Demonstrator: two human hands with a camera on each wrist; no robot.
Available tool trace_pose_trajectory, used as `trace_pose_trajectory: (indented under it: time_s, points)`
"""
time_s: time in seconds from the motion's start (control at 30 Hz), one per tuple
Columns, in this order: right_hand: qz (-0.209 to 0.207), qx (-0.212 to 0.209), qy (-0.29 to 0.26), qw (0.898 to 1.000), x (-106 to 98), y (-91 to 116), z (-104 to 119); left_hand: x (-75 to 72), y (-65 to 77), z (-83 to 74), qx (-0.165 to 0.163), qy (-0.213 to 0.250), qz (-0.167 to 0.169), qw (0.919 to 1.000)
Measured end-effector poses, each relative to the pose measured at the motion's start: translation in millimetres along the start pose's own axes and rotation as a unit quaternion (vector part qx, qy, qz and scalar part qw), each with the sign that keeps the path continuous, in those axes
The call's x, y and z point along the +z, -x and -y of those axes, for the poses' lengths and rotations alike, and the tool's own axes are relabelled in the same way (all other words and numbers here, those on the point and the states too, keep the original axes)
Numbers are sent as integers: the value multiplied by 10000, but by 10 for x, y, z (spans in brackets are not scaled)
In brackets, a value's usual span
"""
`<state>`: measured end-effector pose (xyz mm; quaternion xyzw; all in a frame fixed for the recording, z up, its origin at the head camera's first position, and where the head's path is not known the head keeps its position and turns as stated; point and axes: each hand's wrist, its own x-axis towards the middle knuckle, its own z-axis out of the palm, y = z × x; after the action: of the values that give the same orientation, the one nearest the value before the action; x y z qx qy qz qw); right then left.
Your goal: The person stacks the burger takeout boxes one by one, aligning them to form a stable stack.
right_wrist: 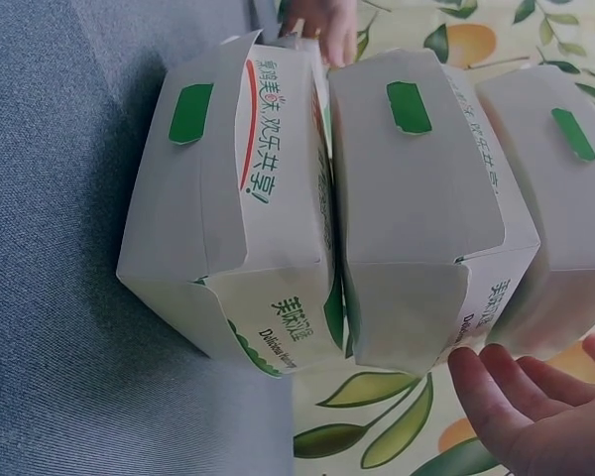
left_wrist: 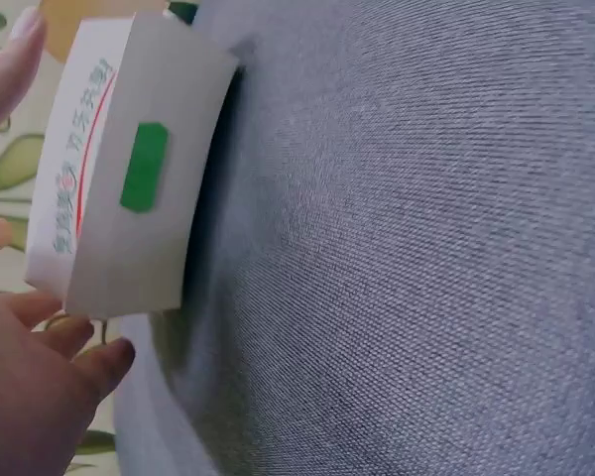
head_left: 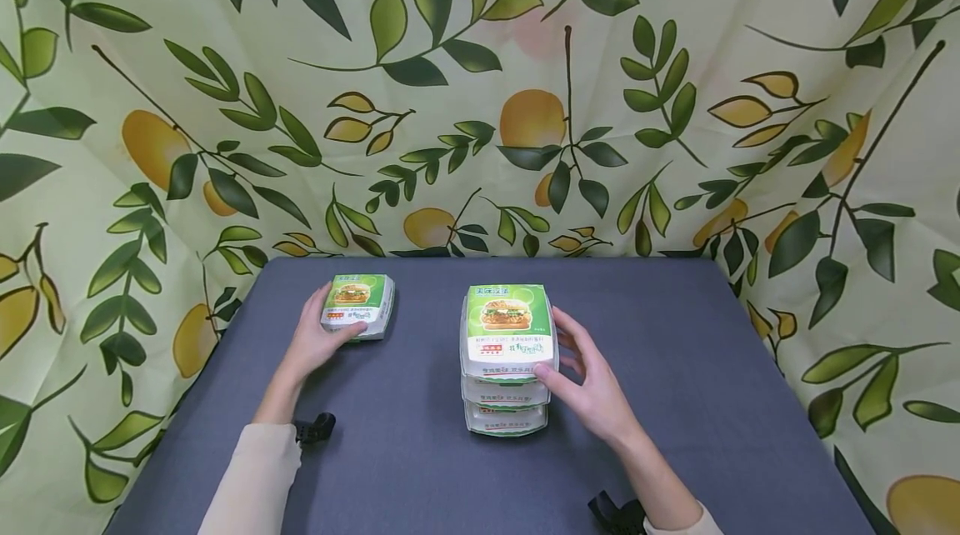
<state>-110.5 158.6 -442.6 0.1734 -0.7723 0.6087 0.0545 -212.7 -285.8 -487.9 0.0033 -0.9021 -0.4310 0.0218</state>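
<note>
At the back left of the table lies a single white-and-green burger box [head_left: 356, 292]. My left hand [head_left: 318, 343] is around its left side, thumb over the near edge. In the left wrist view the fingers [left_wrist: 64, 337] are spread loosely beside the box [left_wrist: 129, 188]. Three similar boxes are stacked near the middle, the top box [head_left: 510, 327] showing its burger picture. My right hand [head_left: 592, 385] rests at the right side of that stack, its thumb by the top box's front corner. Seen from the right wrist, relaxed fingertips [right_wrist: 476, 372] are close to the middle box [right_wrist: 416, 198].
A dark blue-grey cloth covers the table [head_left: 375, 468]. Behind it and at both sides hangs a curtain [head_left: 465, 143] printed with leaves and orange fruit. The stack stands to the right of the single box, with a strip of table between them.
</note>
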Motion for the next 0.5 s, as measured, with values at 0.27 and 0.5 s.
trace_pose_trajectory:
  time_s: [0.27, 0.5]
  points:
    - [104, -104, -180, 9997, -2, 0, 1, -9, -78, 142, -364, 449, 433, 9974]
    - [114, -105, -180, 9997, 4, -5, 6, 40, -82, 162, -312, 396, 235, 9985]
